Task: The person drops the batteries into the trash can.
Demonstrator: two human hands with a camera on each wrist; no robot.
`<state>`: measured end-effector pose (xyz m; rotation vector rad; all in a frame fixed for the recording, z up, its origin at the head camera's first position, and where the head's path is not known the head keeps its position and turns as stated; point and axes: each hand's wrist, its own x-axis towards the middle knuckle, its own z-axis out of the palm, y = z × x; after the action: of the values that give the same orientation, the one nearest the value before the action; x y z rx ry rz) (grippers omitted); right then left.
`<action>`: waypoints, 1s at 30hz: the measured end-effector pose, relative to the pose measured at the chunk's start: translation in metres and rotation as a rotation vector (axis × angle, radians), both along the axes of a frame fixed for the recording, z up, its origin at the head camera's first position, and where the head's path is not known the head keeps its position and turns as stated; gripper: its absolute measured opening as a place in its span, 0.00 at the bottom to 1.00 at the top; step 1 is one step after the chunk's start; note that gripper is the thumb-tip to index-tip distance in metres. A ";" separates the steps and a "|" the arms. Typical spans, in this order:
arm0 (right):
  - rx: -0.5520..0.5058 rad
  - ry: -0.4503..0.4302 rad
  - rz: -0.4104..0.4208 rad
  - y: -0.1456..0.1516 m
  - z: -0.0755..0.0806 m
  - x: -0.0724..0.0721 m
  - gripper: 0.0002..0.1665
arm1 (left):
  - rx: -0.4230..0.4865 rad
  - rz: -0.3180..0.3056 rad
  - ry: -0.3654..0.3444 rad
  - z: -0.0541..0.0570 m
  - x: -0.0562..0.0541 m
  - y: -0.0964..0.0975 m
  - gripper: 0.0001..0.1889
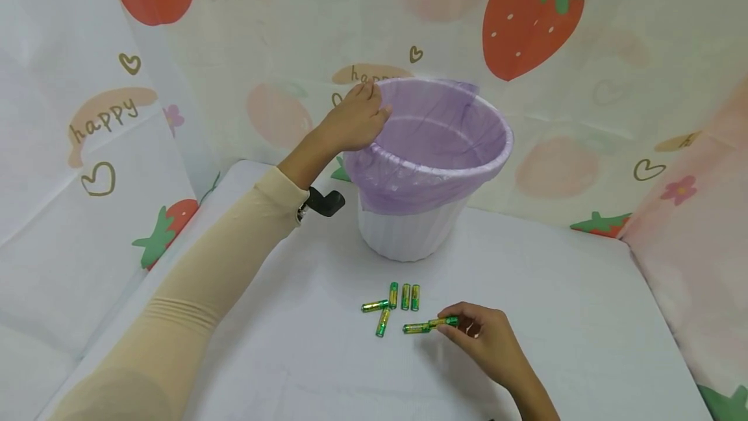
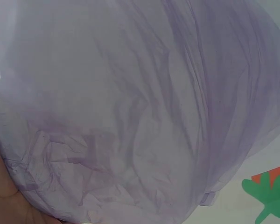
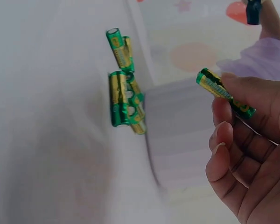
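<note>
A white waste bin point(image 1: 409, 232) stands on the table, lined with a thin purple bag point(image 1: 409, 187) folded out over its rim. My left hand point(image 1: 358, 119) grips the bin's left rim over the bag; in the left wrist view the bag point(image 2: 144, 107) fills most of the picture. Low over the table, my right hand point(image 1: 482, 340) pinches a green and gold battery point(image 3: 214, 84) between thumb and fingers. In the head view its end overlaps a lying battery point(image 1: 416, 328). Several more batteries point(image 1: 393, 295) lie loosely grouped between the right hand and the bin.
A white cloth point(image 1: 327, 369) covers the table. Behind the bin hangs a curtain point(image 1: 280, 31) printed with strawberries and hearts, and more of it closes in both sides. A black wrist mount point(image 1: 327, 203) sticks out at the left cuff.
</note>
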<state>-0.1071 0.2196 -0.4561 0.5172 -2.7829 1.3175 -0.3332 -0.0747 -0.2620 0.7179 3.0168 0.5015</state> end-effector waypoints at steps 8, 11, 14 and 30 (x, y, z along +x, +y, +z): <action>-0.040 0.072 0.053 0.001 0.015 -0.004 0.10 | 0.000 0.001 0.000 0.000 0.000 -0.001 0.35; -0.053 0.092 0.072 0.001 0.019 -0.005 0.11 | -0.004 0.002 0.003 0.000 0.000 -0.001 0.35; -0.059 0.111 0.082 0.000 0.025 -0.007 0.11 | -0.007 0.000 0.006 0.000 0.000 -0.001 0.35; -0.018 0.228 0.084 0.001 0.069 -0.022 0.09 | -0.003 -0.001 0.017 -0.001 -0.002 0.000 0.35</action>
<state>-0.1293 0.2204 -0.3870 0.7399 -2.5883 1.2104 -0.3351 -0.0750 -0.2626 0.7269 3.0317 0.4930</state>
